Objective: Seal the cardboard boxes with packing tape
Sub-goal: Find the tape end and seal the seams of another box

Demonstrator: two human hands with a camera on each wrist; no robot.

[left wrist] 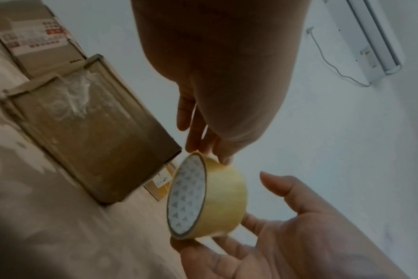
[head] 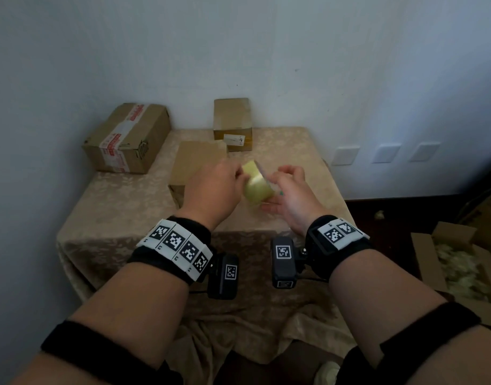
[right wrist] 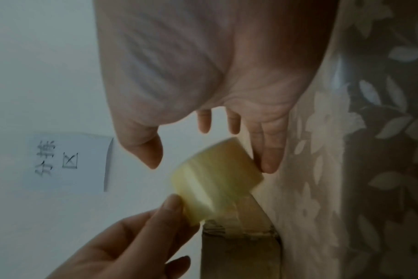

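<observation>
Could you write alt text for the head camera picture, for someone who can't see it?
Two bare hands hold a yellowish roll of packing tape above a cloth-covered table: the left hand and the right hand each grip one side. Three cardboard boxes sit on the table beyond, against a pale wall.

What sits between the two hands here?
The yellowish roll of packing tape, held between left hand and right hand; clearest in the head view.

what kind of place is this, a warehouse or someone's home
Probably a room in a home used for packing: a cloth-covered table against a plain wall, cardboard boxes on it, wall sockets, and an open carton on the floor.
</observation>
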